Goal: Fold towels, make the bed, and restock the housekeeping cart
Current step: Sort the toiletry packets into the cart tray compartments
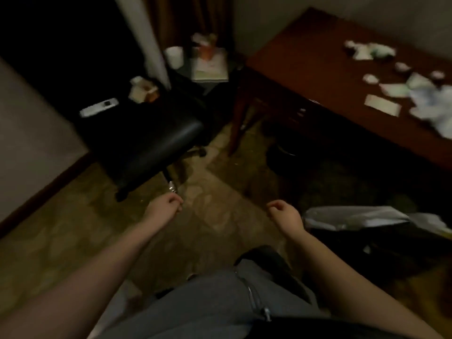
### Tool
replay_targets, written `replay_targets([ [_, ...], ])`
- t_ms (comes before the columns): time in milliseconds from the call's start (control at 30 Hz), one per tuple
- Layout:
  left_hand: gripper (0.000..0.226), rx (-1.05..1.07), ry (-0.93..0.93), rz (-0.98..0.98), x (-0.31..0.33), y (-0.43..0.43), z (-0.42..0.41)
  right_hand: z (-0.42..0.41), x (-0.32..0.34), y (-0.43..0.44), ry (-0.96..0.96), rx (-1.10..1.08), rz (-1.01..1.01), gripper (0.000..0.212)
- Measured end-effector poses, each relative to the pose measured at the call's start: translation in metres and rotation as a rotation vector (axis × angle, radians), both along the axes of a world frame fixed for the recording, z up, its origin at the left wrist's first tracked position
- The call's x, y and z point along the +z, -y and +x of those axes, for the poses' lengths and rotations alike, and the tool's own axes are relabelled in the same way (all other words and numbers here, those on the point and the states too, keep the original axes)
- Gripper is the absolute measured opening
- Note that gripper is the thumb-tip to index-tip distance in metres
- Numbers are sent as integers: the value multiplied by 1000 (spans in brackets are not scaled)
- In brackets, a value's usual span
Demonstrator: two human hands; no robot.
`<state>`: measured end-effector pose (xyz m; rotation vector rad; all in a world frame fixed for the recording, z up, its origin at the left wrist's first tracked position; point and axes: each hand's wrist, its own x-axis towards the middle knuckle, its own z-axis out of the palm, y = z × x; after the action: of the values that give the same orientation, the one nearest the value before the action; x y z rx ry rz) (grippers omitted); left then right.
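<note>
Your left hand (pixel 166 204): fingers loosely curled, empty, just this side of the black office chair (pixel 146 140) | your right hand (pixel 283 214): loosely curled, empty, farther right of the chair | towels, cart: location cannot be told | wooden desk (pixel 318 77): right of the chair, strewn with crumpled paper (pixel 430 104).

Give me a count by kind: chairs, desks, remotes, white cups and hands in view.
Chair: 1
Desk: 1
Remote: 1
White cup: 1
Hands: 2, left hand and right hand
Total: 6
</note>
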<state>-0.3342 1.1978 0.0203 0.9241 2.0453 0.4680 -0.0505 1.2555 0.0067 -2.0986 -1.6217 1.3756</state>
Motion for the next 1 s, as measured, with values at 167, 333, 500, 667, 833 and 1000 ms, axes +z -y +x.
replay_targets([
  [167,22,-447,58,45,0,-117,78,67,-31,-8,45,-305,-127,26],
  [333,29,-675,51,14,-8,-210,150,114,-42,-74,38,-386,-133,26],
  [500,28,-591,-1,16,-4,-319,176,158,7,-211,27,-367,27,17],
  [667,18,-511,6,48,-2,-402,190,143,49,-324,-25,-318,175,21],
  [833,21,-665,20,144,-5,-489,217,135,42,-398,111,-245,243,34],
  [1000,31,-824,66,196,8,-597,259,174,29,-438,442,-350,159,51],
])
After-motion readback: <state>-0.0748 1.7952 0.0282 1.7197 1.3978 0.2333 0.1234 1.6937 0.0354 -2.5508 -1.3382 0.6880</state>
